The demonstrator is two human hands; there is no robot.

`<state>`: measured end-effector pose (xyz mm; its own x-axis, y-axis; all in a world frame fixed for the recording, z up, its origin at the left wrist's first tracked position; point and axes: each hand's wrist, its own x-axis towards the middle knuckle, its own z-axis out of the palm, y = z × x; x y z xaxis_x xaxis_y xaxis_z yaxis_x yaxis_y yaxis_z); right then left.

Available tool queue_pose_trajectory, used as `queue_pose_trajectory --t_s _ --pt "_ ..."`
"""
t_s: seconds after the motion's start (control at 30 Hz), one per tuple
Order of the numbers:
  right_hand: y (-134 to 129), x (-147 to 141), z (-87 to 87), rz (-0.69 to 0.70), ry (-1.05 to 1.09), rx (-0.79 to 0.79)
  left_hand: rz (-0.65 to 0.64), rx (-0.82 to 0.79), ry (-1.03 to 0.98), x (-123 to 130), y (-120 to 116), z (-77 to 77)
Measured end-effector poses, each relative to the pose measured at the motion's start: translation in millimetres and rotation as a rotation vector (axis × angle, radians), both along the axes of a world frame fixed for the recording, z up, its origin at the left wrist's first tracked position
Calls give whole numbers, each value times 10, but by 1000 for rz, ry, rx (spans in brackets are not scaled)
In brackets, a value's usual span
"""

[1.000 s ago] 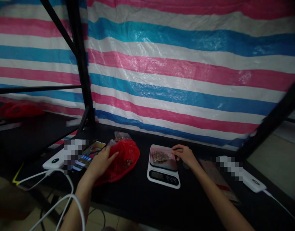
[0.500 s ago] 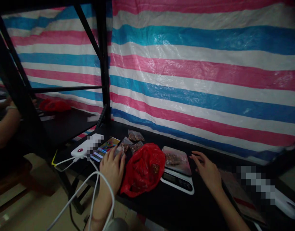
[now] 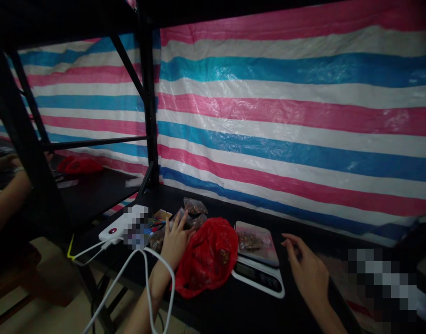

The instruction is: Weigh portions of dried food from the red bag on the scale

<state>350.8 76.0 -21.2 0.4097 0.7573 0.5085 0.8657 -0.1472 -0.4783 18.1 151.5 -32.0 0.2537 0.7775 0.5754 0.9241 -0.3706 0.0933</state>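
Red plastic bag (image 3: 208,257), crumpled on the black table (image 3: 213,313), just beside the left hand (image 3: 174,243): fingers (image 3: 181,223) spread apart, holding nothing, tips near small clear bags (image 3: 195,206) of brown pieces. Right hand (image 3: 306,271) beside the digital kitchen scale (image 3: 258,278), fingers loosely curled and slightly apart, empty, near a clear bag (image 3: 250,240) on the scale's platform.

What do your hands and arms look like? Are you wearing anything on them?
The left hand and right hand are bare, with no gloves, and the forearms show no sleeves. A thin white cable loops past the left wrist.
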Motion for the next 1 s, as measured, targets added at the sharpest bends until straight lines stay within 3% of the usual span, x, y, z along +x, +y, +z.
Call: queue_pose_trajectory --t_s 0.2,0.3,0.43,0.53,0.67,0.8,0.87,1.0 --pt "-16 -8 -23 33 -31 21 224 75 -19 -270 212 -4" --pt "-13 -31 -25 54 -62 24 221 16 34 -330 321 9" --pt "-7 -29 -36 66 -100 29 230 117 47 -220 533 142" --pt "-6 -12 -46 84 -123 47 189 136 83 -123 754 203" --pt "-22 2 -50 86 -141 63 120 37 156 -95 989 151" --pt "-31 -5 -41 66 -140 55 111 140 141 -46 1060 169" --pt "-27 -12 -40 68 -148 51 35 161 139 10 1079 203" --pt "-16 -31 -53 93 -169 63 -156 49 220 92 1141 206"
